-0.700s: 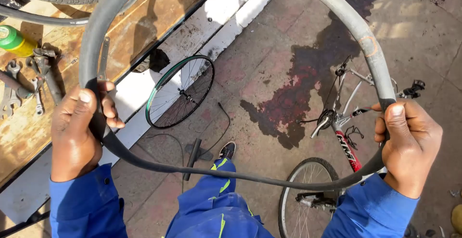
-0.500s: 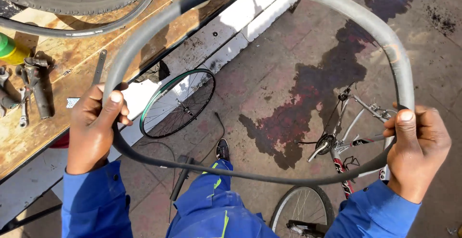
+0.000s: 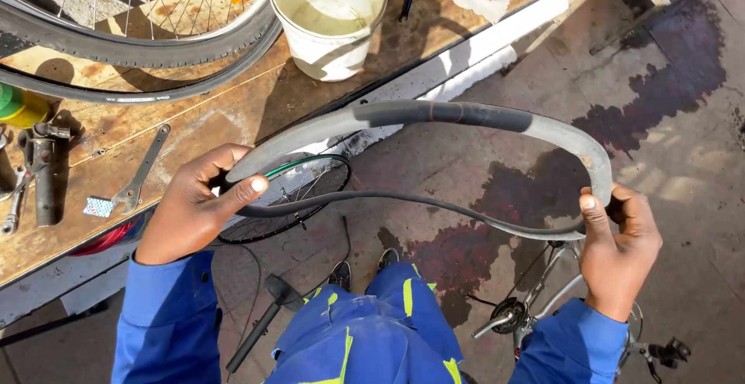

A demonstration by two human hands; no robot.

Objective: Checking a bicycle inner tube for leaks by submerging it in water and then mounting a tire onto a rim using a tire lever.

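Flattened from the near-round hoop of the earlier frames, the grey-black rubber bicycle inner tube (image 3: 466,114) now spans the middle of the frame as a shallow arch, its lower run drooping slack between the hands. The view has also swung up, bringing a white plastic bucket (image 3: 326,19) into the upper centre. The left hand (image 3: 194,205) is closed on the tube's left end at centre left; the right hand (image 3: 617,240) pinches the right bend at centre right. The tube looks light, limp and mostly deflated, judging by the sag, and probably a little dusty, so opposite ends are the sensible hold. Behind, the scuffed wooden workbench (image 3: 202,132) carries a flat steel spanner (image 3: 141,170) and a spoked wheel with black tyre (image 3: 132,27).
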